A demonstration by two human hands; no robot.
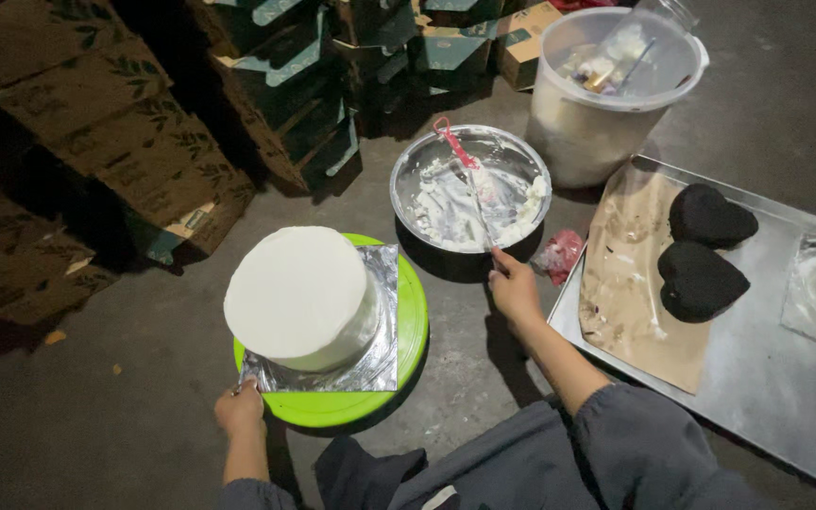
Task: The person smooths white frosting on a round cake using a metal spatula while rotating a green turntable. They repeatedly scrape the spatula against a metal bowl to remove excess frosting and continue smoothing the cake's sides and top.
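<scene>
Down on the dark floor, the right hand [515, 288] is closed around the lower end of a long metal spatula [479, 203], whose blade runs up and away from the hand into a round shiny metal bowl [408, 179] smeared with white cream; the grip at the very end lets the blade reach across the bowl's bottom. A small red-handled tool [452, 142] lies in the bowl beyond the blade. Just right of the hand sits a crumpled red wrapper [561, 253], and further right a flat steel tray [767, 378] carries brown paper [630, 283] and two dark heart-shaped cakes [705, 247]. Past the bowl stands a translucent plastic bucket [583, 132].

The left hand [239, 406] is curled at the near edge of a bright green round turntable [408, 331], fingers pinching or pressing the corner of the square silver foil board [380, 364]; I cannot tell which. Directly beyond that hand, on the board, stands the round white-frosted cake [299, 295], raised on the turntable so its sides are within reach. Stacked cardboard boxes [144, 142] rise beyond it.

Both forearms extend forward from grey sleeves, the right wrist straight, the left bent slightly inward.
</scene>
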